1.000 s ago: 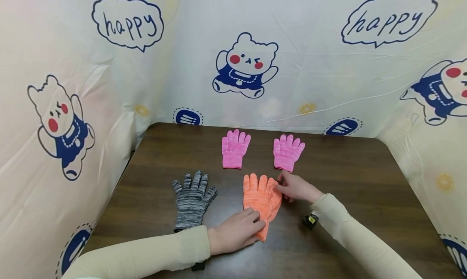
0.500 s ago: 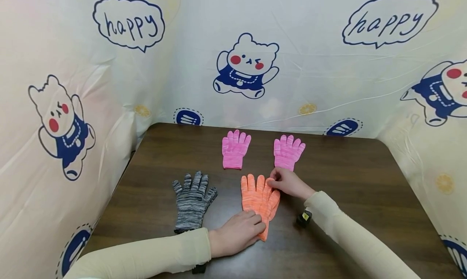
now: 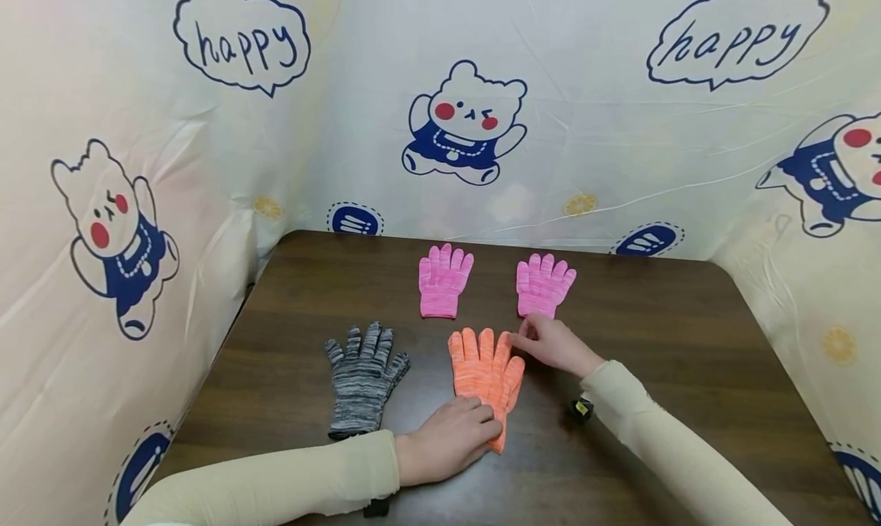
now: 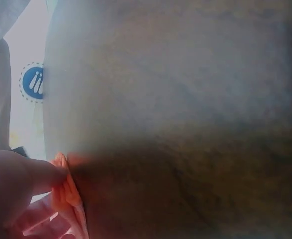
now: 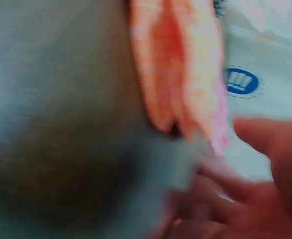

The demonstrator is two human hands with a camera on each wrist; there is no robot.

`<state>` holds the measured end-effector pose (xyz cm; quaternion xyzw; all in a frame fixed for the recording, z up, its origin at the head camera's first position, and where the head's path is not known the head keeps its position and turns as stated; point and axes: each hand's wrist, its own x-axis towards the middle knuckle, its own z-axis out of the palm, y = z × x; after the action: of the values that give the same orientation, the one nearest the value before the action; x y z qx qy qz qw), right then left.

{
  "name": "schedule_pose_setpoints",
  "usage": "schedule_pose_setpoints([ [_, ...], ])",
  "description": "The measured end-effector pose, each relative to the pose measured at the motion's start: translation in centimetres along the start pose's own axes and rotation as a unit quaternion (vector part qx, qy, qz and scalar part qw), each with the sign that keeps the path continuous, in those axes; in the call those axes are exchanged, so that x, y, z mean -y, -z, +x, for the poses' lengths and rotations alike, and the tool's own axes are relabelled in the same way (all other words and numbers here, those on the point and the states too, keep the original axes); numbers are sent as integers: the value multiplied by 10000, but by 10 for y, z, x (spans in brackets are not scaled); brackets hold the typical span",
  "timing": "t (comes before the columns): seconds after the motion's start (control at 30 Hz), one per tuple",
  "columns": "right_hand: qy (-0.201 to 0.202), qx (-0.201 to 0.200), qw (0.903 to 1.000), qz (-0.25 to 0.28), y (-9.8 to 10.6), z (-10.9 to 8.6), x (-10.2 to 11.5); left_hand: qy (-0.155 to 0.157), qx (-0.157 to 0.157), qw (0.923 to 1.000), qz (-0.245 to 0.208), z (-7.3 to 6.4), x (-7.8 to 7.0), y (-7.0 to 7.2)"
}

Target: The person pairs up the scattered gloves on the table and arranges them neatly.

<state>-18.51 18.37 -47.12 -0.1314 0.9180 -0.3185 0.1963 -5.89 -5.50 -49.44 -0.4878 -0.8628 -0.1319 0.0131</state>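
An orange knit glove [image 3: 482, 365] lies at the middle of the table, fingers pointing away, with more orange fabric showing at its right edge. My left hand [image 3: 443, 442] grips its cuff; in the left wrist view, thumb and fingers pinch the orange cuff [image 4: 70, 196]. Beside the glove's fingertips is my right hand [image 3: 556, 346], its index finger at or very near the rightmost one. The right wrist view shows that thumb standing apart from the fingers, beyond the orange fingertips [image 5: 173, 107]. To the left, a grey-black striped glove [image 3: 363, 381] lies flat, its cuff near my left sleeve.
Two pink gloves [image 3: 445, 281] [image 3: 544, 284] lie flat farther back, side by side; my right fingertips are close to the right one's cuff. The dark wooden table [image 3: 674, 319] is bordered by printed cloth [image 3: 592, 151] behind and at both sides.
The orange glove's fingers have swung left, and its right side looks less spread. My right hand has shifted slightly left and away from me, its fingers now looser. My left hand stays at the cuff.
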Motion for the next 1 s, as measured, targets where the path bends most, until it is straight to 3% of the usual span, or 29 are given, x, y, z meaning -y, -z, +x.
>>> schedule_pose_setpoints([
  [0.13, 187, 794, 9966, -100, 5, -4, 2, 78, -16, 9999, -88, 1, -1, 2],
  [0.2, 264, 928, 9953, -48, 5, -5, 0, 92, -33, 9999, -79, 1, -1, 2],
  [0.43, 430, 491, 9978, -73, -2, -5, -7, 65, -111, 9998, -116, 1, 0, -3],
  [0.63, 702, 668, 9953, -30, -11, -1, -11, 14, -160, 9996, -213, 0, 3, -8],
  [0.87, 1071, 757, 9905, -407, -6, -3, -12, 27, -95, 9993, -363, 0, 3, -4],
  [1.0, 926, 725, 9927, -266, -1, -5, -11, 66, -47, 9989, -457, 0, 3, -2],
])
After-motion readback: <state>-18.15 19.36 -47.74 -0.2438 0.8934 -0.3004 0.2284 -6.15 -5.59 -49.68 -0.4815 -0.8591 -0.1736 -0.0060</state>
